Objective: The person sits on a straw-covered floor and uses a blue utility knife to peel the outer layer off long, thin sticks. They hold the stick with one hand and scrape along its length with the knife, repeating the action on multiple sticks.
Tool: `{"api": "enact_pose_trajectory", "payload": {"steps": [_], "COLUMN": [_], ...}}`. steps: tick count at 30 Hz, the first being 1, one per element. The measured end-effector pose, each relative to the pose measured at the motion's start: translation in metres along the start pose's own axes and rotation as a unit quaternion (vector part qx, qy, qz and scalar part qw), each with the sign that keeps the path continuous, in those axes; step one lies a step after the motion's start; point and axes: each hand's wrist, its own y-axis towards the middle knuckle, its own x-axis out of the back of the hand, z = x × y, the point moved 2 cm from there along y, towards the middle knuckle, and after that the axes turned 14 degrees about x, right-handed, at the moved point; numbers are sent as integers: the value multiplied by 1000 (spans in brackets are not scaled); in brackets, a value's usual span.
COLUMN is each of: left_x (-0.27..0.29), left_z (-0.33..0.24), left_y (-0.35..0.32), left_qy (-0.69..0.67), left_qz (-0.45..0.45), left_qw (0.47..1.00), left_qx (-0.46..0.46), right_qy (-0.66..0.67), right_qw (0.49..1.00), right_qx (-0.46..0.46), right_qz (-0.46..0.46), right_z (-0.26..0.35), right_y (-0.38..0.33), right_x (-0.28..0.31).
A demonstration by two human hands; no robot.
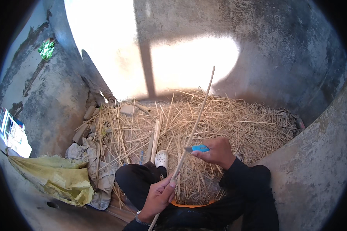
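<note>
Above straw (254, 123), left hand (158, 196) clasps a stick (199, 115), right hand (218, 151) a blue-handled knife (199, 148).

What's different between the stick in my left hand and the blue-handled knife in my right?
The stick is long and slender, while the knife is much shorter. The stick is pale tan all along; the knife pairs a bright blue handle with a dark blade. The stick slants upward and away, whereas the knife points left toward it. Both are hand-held: left hand on the stick, right hand on the knife.
</note>
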Motion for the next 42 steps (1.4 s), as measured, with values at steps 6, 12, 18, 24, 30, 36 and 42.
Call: {"api": "enact_pose_trajectory", "payload": {"steps": [6,12,18,24,30,36,42], "left_x": [-3,0,-7,-13,-14,-13,-21], "left_z": [3,3,6,5,6,14,21], "left_y": [-5,-8,-10,-12,-16,-20,-21], "left_qy": [-20,-31,-14,-36,-14,-2,9], "left_qz": [8,-1,-19,7,-8,-19,45], "left_qw": [1000,999,999,999,999,1000,999], "left_qx": [0,-14,-31,-30,-28,-6,9], "right_qy": [0,10,-40,-64,-18,-61,-150], "right_qw": [997,999,997,994,995,995,971], "right_qx": [77,8,47,77,-31,12,-127], "right_qz": [4,-40,-52,-53,-98,-75,-136], "right_z": [25,6,-6,30,-13,-3,-93], "right_y": [-4,1,10,1,2,1,5], "right_x": [-6,-11,0,9,4,6,35]}}
